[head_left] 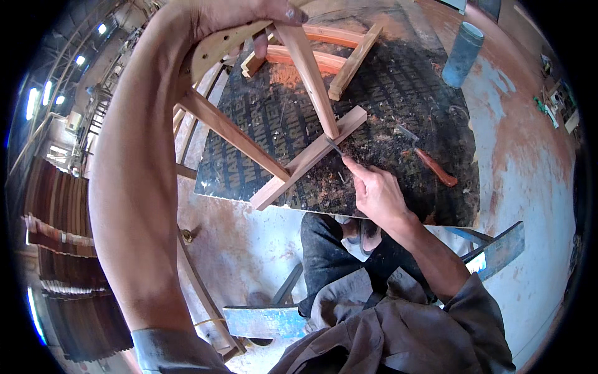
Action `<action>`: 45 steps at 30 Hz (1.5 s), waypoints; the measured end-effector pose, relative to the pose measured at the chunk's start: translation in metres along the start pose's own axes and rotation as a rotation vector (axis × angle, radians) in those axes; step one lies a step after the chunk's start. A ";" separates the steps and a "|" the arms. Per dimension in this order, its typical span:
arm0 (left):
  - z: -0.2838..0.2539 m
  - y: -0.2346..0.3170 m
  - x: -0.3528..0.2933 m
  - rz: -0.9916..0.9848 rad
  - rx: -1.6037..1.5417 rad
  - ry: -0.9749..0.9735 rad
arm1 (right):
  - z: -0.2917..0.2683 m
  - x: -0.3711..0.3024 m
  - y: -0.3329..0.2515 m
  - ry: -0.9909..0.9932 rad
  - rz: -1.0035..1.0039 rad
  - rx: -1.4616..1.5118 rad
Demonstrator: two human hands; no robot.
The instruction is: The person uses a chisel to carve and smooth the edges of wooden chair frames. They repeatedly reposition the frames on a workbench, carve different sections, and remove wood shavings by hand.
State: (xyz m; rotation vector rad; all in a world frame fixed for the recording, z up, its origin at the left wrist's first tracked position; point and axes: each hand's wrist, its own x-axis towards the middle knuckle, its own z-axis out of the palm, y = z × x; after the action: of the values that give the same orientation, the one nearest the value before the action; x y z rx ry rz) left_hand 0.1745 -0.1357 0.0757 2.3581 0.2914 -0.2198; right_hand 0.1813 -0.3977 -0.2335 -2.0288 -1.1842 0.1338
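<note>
If your left hand (249,11), clasped round the top of the pale wooden frame (305,78), slackens, the frame could tip off the straight pinkish wooden batten (309,157) on the black printed surface (249,103); if your right hand (379,194), curled with forefinger along a small grey metal blade (334,146), slips, it could gouge the frame. Count: one frame, two legs (238,138) showing, one batten, one blade, one red-brown-handled tool (436,167) lying rightward

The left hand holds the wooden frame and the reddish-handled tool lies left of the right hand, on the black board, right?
One slip: the head view shows the reddish-handled tool lying to the right of the right hand, on the black board; the left hand does hold the wooden frame.
</note>
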 end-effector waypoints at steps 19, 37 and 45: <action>0.007 -0.030 -0.021 0.040 0.860 0.607 | -0.002 -0.014 0.007 0.120 -0.114 0.087; -0.006 -0.070 -0.028 0.073 0.440 0.485 | -0.021 0.010 -0.002 -0.088 -0.030 -0.020; -0.002 -0.066 -0.032 0.008 0.457 0.512 | -0.027 0.029 -0.001 -0.164 -0.071 -0.037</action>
State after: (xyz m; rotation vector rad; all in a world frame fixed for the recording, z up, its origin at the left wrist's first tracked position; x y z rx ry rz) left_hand 0.1258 -0.0924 0.0415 2.8440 0.5179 0.3696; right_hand 0.2087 -0.3902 -0.2064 -2.0357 -1.3678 0.2484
